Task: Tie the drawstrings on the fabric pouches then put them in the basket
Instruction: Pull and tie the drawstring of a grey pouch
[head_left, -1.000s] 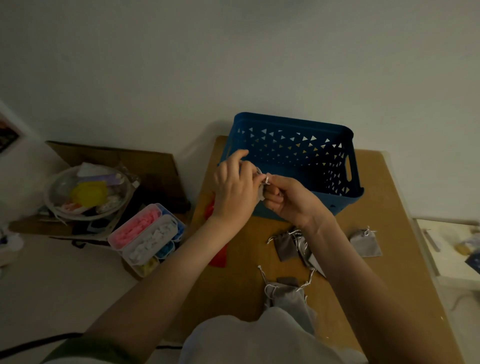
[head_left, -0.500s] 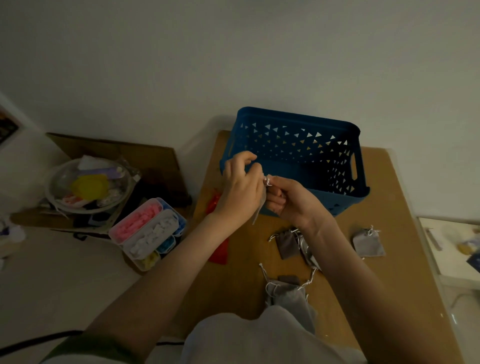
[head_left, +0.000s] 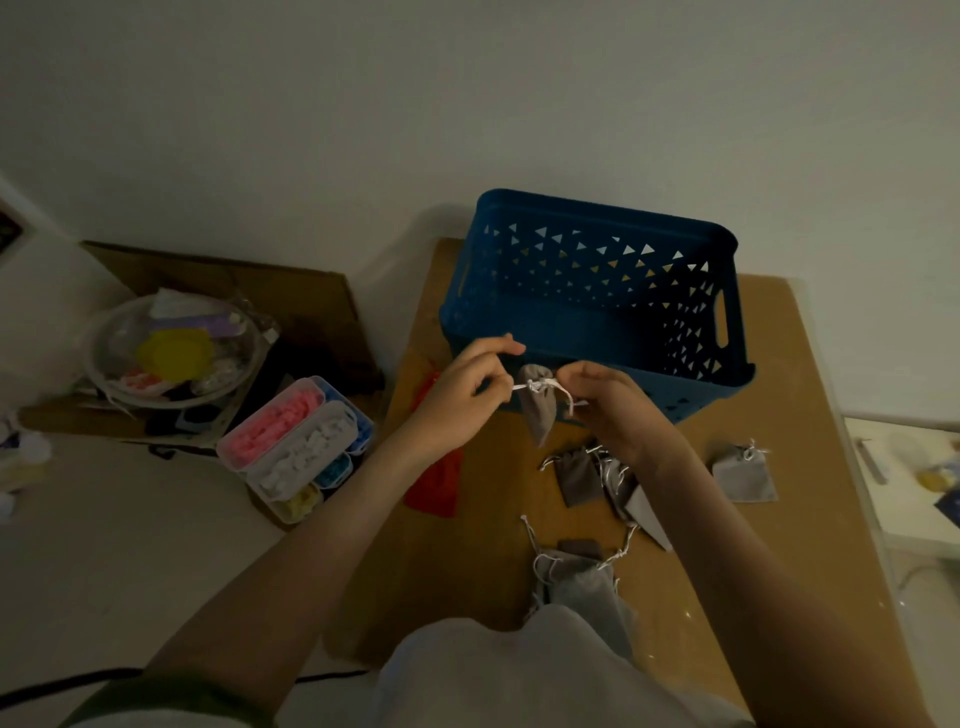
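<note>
- Now, from the head view: small grey pouch (head_left: 537, 415) held in the air just in front of the near wall of the blue basket (head_left: 597, 215), above the brown table (head_left: 789, 374).
- Long axis of the pouch roughly vertical, leaning a little; gathered mouth up, closed bottom pointing down toward the table.
- White drawstring (head_left: 541, 385) stretched sideways across the neck, bunched at the middle; knotted or not, cannot tell.
- Left hand (head_left: 462, 387): thumb and forefinger pinching the cord's left end, other fingers curled.
- Right hand (head_left: 608, 410): fingers curled round the cord's right end, close beside the neck.
- Basket upright, open top up, long axis running left to right.
- On the table: 1 light grey pouch (head_left: 744, 475) off to the right, a cluster of dark grey pouches (head_left: 574, 475) by the right wrist, 1 larger grey pouch (head_left: 584, 584) near the body, 1 red pouch (head_left: 436, 483) at the left edge.
- To the left, below table level: compartment box (head_left: 296, 447) with pink, white, blue and yellow pieces, and a clear bowl (head_left: 171, 353) of mixed items.
</note>
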